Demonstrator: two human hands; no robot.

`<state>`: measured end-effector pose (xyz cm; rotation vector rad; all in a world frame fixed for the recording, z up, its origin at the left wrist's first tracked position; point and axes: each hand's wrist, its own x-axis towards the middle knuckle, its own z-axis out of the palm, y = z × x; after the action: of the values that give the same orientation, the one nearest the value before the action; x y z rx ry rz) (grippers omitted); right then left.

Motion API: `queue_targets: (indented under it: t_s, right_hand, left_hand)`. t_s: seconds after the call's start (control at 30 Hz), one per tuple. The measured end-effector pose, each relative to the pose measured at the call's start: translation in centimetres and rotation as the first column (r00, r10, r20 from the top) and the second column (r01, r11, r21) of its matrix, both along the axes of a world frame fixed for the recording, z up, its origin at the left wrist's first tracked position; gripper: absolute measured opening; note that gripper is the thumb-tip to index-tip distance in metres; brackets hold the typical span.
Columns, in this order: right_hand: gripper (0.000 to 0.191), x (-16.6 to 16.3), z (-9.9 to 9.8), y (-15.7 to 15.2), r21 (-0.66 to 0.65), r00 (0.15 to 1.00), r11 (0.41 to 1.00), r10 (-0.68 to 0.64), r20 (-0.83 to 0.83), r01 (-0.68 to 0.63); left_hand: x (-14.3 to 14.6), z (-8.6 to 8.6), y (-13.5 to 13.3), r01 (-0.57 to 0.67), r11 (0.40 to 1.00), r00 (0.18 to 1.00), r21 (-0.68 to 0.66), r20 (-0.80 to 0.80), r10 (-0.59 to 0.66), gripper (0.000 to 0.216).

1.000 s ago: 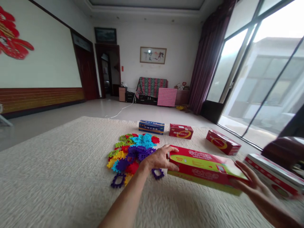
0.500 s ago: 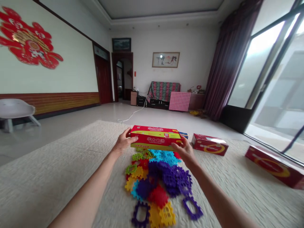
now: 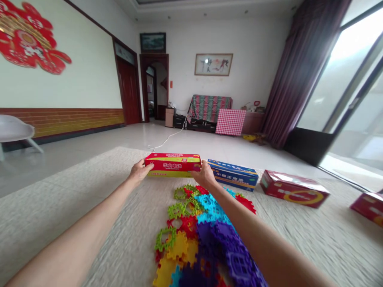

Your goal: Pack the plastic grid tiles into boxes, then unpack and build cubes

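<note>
A long red and yellow-green battery box point(image 3: 173, 163) is between my two hands at the far side of the rug. My left hand point(image 3: 140, 172) grips its left end, thumb on the front face. At the right end my right hand point(image 3: 204, 174) is closed on it. Just to the right stands a blue battery box point(image 3: 233, 175), close to my right hand. A pile of interlocking plastic pieces point(image 3: 209, 211) in green, red, light blue, yellow and purple lies nearer to me, partly behind my right forearm.
Two dark red boxes, one nearer point(image 3: 295, 189) and one at the right edge point(image 3: 369, 207), stand in line with the blue box. All rest on a pale rug point(image 3: 119, 223). A white chair point(image 3: 14, 129) is at far left, and a white cable point(image 3: 167, 139) lies on the floor.
Both hands have moved the red and yellow-green box left and away from above the pieces, to beside the blue box. The blue box is now mostly uncovered. The view has tilted down.
</note>
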<state>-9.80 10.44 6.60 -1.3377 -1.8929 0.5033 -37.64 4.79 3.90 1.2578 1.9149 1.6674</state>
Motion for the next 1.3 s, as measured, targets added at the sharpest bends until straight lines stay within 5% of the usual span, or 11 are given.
queue_targets:
  t_s: [0.37, 0.5, 0.67, 0.8, 0.93, 1.03, 1.17, 1.3]
  right_hand:
    - [0.061, -1.7, -1.1, 2.4, 0.048, 1.0, 0.999, 0.002, 0.003, -0.002]
    - [0.072, -1.4, -0.3, 2.2, 0.194, 0.999, 0.98, 0.029, 0.014, -0.031]
    - [0.061, 2.5, 1.0, 1.6, 0.274, 0.997, 0.96, 0.043, 0.07, -0.061]
    - [0.05, 8.8, 0.2, 0.0, 0.224, 0.999, 0.974, -0.039, 0.005, 0.037]
    - [0.038, 16.8, -2.9, -4.1, 0.062, 0.98, 0.985, -0.149, -0.136, 0.158]
    - [0.038, 22.7, -5.3, -8.3, -0.015, 0.944, 0.964, -0.263, -0.202, 0.265]
    - [0.042, 27.5, -7.5, -12.6, -0.102, 0.862, 0.935, -0.353, -0.364, 0.34]
    - [0.043, 28.5, -8.5, -14.1, -0.208, 0.614, 0.944, -0.325, -0.719, 0.255]
  left_hand:
    - [1.1, -1.8, 5.2, -0.168, 0.979, 0.964, -0.117, -0.227, 0.138, 0.061]
    - [2.5, -1.3, 5.0, -0.215, 0.953, 0.943, -0.212, -0.298, 0.146, 0.067]
    - [3.9, -1.0, 3.4, -0.33, 0.913, 0.914, -0.239, -0.324, 0.246, 0.07]
    - [5.9, -0.7, 1.1, -0.354, 0.91, 0.905, -0.214, -0.325, 0.275, 0.065]
    - [10.1, 0.0, -1.6, -0.195, 0.979, 0.888, -0.062, -0.434, 0.149, 0.052]
    - [15.7, 0.9, -3.8, 0.077, 0.996, 0.84, 0.042, -0.541, -0.042, 0.044]
    - [26.0, 1.8, -7.9, 0.447, 0.894, 0.697, 0.036, -0.64, -0.323, 0.032]
    - [35.8, 1.7, -12.8, 0.638, 0.752, 0.454, -0.165, -0.708, -0.541, 0.036]
